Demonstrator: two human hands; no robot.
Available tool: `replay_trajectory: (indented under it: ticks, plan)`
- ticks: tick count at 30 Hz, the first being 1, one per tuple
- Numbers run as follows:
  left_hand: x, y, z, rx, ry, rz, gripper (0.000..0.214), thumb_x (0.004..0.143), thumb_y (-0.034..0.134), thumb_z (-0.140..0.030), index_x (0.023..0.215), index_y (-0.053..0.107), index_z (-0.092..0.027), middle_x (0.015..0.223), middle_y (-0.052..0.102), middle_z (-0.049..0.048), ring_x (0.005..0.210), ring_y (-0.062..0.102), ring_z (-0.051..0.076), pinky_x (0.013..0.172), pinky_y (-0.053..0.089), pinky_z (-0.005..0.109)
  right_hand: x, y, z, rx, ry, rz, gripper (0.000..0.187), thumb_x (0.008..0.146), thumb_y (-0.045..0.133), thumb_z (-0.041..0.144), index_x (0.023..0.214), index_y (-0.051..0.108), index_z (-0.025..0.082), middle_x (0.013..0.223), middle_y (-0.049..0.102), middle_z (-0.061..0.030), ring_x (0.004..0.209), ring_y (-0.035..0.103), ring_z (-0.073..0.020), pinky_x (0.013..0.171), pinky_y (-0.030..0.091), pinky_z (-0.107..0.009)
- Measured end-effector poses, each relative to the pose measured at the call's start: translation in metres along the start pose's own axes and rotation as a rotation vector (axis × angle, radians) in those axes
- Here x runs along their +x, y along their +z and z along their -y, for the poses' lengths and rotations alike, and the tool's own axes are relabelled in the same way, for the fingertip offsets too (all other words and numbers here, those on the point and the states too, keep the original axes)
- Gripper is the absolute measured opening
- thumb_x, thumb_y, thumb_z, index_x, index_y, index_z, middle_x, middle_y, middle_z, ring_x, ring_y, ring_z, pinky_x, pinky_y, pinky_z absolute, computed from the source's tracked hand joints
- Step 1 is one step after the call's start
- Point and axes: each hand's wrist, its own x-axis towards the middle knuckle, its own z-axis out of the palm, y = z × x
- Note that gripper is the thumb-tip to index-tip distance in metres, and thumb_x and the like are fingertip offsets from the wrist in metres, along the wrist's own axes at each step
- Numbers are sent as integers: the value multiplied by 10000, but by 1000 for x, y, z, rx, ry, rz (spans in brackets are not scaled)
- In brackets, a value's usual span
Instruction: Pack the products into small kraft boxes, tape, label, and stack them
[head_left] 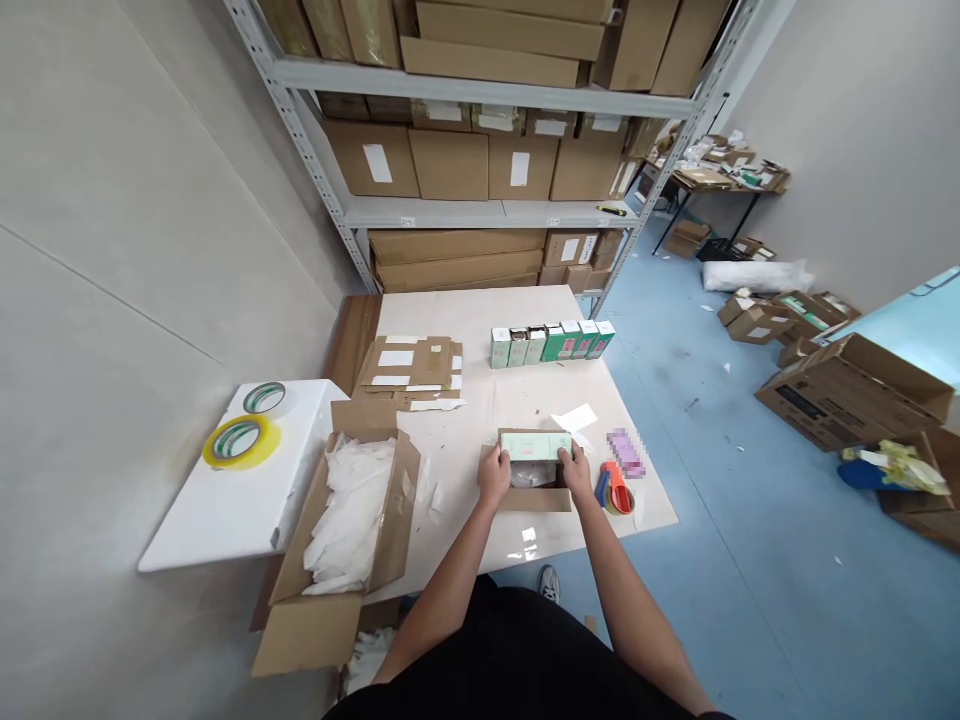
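Note:
A pale green and white box (535,447) is held level between my two hands, over an open cardboard carton (534,500). My left hand (494,473) grips its left end, and my right hand (574,468) grips its right end. Inside the carton, below the box, some clear plastic wrapping shows; the rest of its contents is hidden. Right of my right hand lies a tape dispenser (617,490) with red and blue parts. White papers (576,418) rest just behind the carton.
A row of green and white boxes (553,343) stands at the back right of the table. Flattened cardboard (412,365) lies back left. A large carton of white packing material (352,510) stands left, beside a white block (217,520) bearing tape rolls (238,440). Shelving (480,212) rises behind.

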Motion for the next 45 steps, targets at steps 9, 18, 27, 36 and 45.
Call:
replay_trajectory:
  ticks: [9, 18, 27, 36, 45]
  plan:
    - [6, 1, 22, 320, 197, 51, 507, 877, 594, -201, 1382, 628, -184, 1453, 602, 125, 1420, 495, 265, 1221, 353, 423, 1, -32, -3, 122, 10, 6, 747, 852, 623, 480, 1541, 489, 224, 1604, 464, -85, 1472, 452, -291, 1215, 380, -434]
    - [-4, 17, 29, 655, -1, 380, 966, 492, 947, -458, 1373, 625, -227, 1744, -28, 139, 1593, 0, 418, 1217, 294, 522, -11, -56, -5, 173, -39, 122, 672, 815, 678, 454, 1448, 588, 249, 1537, 545, -99, 1420, 509, -321, 1164, 434, -494]
    - [-50, 45, 31, 788, 46, 113, 271, 678, 875, -363, 801, 699, -198, 1739, 145, 74, 1595, 90, 384, 1178, 336, 526, -24, -86, -12, 191, -82, 206, 663, 816, 690, 451, 1445, 597, 265, 1540, 539, -105, 1406, 520, -333, 1120, 469, -494]
    - [-128, 88, 48, 620, -6, -51, 176, 719, 864, -250, 779, 708, -195, 1718, 211, 66, 1573, 132, 451, 1230, 250, 606, -38, -94, -19, 97, -154, 329, 628, 830, 671, 432, 1431, 607, 259, 1518, 567, -76, 1485, 426, -284, 1243, 320, -463]
    - [-193, 62, 59, 537, 95, -315, 127, 765, 805, -258, 829, 710, -205, 1644, 387, 71, 1554, 205, 452, 1195, 353, 630, -69, -50, -26, 90, -226, 560, 609, 884, 618, 455, 1452, 567, 242, 1543, 534, -104, 1446, 474, -288, 1180, 412, -490]
